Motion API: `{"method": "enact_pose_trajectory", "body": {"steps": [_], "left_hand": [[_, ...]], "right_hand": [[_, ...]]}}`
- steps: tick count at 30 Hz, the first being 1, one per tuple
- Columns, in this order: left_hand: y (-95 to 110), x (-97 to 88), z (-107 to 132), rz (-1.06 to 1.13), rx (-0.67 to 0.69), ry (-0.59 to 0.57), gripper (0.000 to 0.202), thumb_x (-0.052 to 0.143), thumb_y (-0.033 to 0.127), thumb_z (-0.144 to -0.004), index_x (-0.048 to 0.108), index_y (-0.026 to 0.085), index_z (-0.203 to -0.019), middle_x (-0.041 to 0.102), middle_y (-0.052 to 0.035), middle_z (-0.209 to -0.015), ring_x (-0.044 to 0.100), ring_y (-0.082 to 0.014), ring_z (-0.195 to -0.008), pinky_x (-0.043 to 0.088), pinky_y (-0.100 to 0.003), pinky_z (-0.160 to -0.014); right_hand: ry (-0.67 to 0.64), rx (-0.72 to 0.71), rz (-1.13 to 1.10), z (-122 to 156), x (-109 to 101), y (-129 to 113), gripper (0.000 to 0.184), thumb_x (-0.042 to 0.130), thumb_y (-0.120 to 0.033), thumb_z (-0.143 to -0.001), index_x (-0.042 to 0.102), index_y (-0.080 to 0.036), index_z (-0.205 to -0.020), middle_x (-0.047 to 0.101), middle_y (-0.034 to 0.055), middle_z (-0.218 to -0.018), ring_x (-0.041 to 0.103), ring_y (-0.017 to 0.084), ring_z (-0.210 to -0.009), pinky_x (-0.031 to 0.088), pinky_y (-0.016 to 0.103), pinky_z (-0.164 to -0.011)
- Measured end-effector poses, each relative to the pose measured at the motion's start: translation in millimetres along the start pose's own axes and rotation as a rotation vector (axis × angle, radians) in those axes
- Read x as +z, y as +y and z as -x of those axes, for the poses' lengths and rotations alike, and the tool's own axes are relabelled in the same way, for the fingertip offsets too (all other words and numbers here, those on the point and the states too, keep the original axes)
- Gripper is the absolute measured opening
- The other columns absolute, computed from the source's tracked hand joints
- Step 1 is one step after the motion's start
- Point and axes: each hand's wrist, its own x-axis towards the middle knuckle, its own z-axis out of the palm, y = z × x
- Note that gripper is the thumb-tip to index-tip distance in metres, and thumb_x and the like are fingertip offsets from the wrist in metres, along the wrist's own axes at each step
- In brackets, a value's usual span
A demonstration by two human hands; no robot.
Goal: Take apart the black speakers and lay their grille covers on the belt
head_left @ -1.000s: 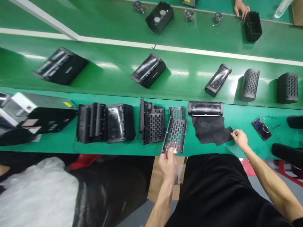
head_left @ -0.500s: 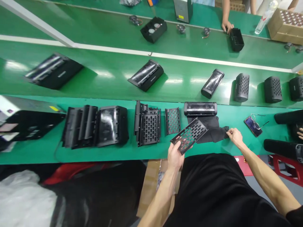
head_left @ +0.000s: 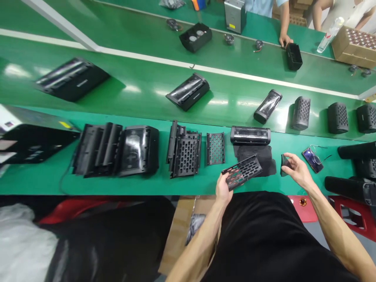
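My left hand (head_left: 223, 188) grips one end of a black perforated grille panel (head_left: 242, 171), held tilted just above the bench's near edge. My right hand (head_left: 296, 170) pinches a small piece of black cloth (head_left: 284, 164), lifted off the bench. Between the hands lies a pile of black cloth sheets (head_left: 258, 158). Behind the pile lies a black speaker (head_left: 250, 135) on its side. A second grille panel (head_left: 215, 148) lies flat to the left, beside a stack of perforated black housings (head_left: 185, 150).
Black housings (head_left: 116, 149) stand at the left of the bench. Speakers (head_left: 300, 113) ride the green conveyor (head_left: 147, 90) behind. A phone (head_left: 312, 159) lies at the right. Another person's hand (head_left: 284, 40) touches a black housing (head_left: 293, 56) on the far bench.
My left hand swung the grille panel rightward, over to the cloth pile. My right hand pulled a piece of cloth off the pile and lifted it.
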Motion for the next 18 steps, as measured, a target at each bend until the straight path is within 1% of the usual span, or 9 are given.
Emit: {"method": "enact_pose_trajectory", "body": {"steps": [3,5,6,8,11,13,15,16,18], "left_hand": [[-6.7,13.4,-4.3,-0.011,-0.058,-0.027,0.032,0.066,0.033,-0.077,0.065,0.017,-0.106,0.082,-0.0093,-0.091,0.08,-0.0291,-0.073,0.066,-0.042,-0.06],[-10.7,24.2,-6.3,-0.011,-0.102,-0.053,0.035,0.066,0.035,-0.077,0.064,0.018,-0.108,0.082,-0.0097,-0.092,0.079,-0.029,-0.07,0.063,-0.041,-0.055],[-12.2,29.6,-6.8,-0.007,-0.119,-0.065,0.035,0.066,0.035,-0.077,0.064,0.018,-0.108,0.082,-0.0096,-0.092,0.079,-0.0286,-0.069,0.063,-0.039,-0.054],[-13.8,39.8,-6.7,0.008,-0.134,-0.083,0.036,0.067,0.033,-0.076,0.066,0.017,-0.108,0.081,-0.0081,-0.088,0.077,-0.026,-0.069,0.062,-0.036,-0.056],[-12.5,50.4,-3.9,0.024,-0.141,-0.101,0.035,0.068,0.034,-0.075,0.067,0.016,-0.105,0.079,-0.0062,-0.083,0.075,-0.0235,-0.066,0.061,-0.034,-0.057],[-9.8,53.9,-0.7,0.019,-0.141,-0.127,0.034,0.068,0.037,-0.075,0.068,0.017,-0.102,0.077,-0.0051,-0.081,0.074,-0.0239,-0.065,0.061,-0.036,-0.057],[-6.9,55.2,2.7,0.005,-0.126,-0.151,0.031,0.068,0.039,-0.075,0.067,0.019,-0.099,0.076,-0.0035,-0.079,0.073,-0.0239,-0.064,0.062,-0.038,-0.058],[-5.5,55.3,4.4,-0.003,-0.116,-0.161,0.031,0.068,0.039,-0.075,0.067,0.019,-0.098,0.075,-0.003,-0.079,0.073,-0.0238,-0.064,0.063,-0.038,-0.059],[-3.3,55.4,7.1,-0.017,-0.102,-0.178,0.033,0.069,0.041,-0.075,0.067,0.019,-0.099,0.075,-0.0029,-0.08,0.073,-0.024,-0.067,0.063,-0.039,-0.061]], "right_hand": [[-0.122,-0.015,-0.189,14.5,13.8,-41.6,0.068,0.085,-0.052,-0.079,0.061,-0.028,-0.138,0.073,0.0046,-0.1,0.071,0.026,-0.093,0.059,0.042,-0.086],[-0.181,-0.014,-0.297,19.1,24.6,-57.1,0.076,0.087,-0.058,-0.077,0.058,-0.031,-0.142,0.074,0.0054,-0.104,0.072,0.028,-0.097,0.061,0.044,-0.087],[-0.192,-0.011,-0.333,18.8,30.0,-59.9,0.08,0.088,-0.06,-0.076,0.057,-0.032,-0.144,0.074,0.0057,-0.106,0.073,0.029,-0.098,0.061,0.045,-0.088],[-0.171,0.002,-0.363,12.9,39.5,-56.0,0.084,0.089,-0.061,-0.073,0.056,-0.032,-0.145,0.074,0.0064,-0.109,0.073,0.03,-0.099,0.061,0.045,-0.089],[-0.071,0.033,-0.279,-2.8,47.9,-34.4,0.082,0.086,-0.054,-0.073,0.056,-0.028,-0.144,0.074,0.0063,-0.105,0.073,0.029,-0.095,0.061,0.045,-0.09],[-0.006,0.048,-0.12,-11.0,49.4,-18.1,0.077,0.08,-0.05,-0.075,0.056,-0.024,-0.144,0.071,0.0032,-0.091,0.072,0.028,-0.085,0.061,0.045,-0.085],[0.044,0.044,0.073,-14.2,48.4,-6.3,0.072,0.073,-0.047,-0.079,0.057,-0.022,-0.144,0.065,-0.0006,-0.079,0.068,0.027,-0.076,0.059,0.045,-0.08],[0.061,0.037,0.161,-14.1,47.3,-2.9,0.071,0.071,-0.046,-0.08,0.057,-0.023,-0.145,0.063,-0.0017,-0.076,0.066,0.026,-0.075,0.058,0.045,-0.08],[0.09,0.033,0.284,-12.3,43.7,-0.6,0.074,0.072,-0.047,-0.079,0.056,-0.024,-0.148,0.063,-0.0011,-0.08,0.065,0.027,-0.078,0.056,0.045,-0.082]]}}
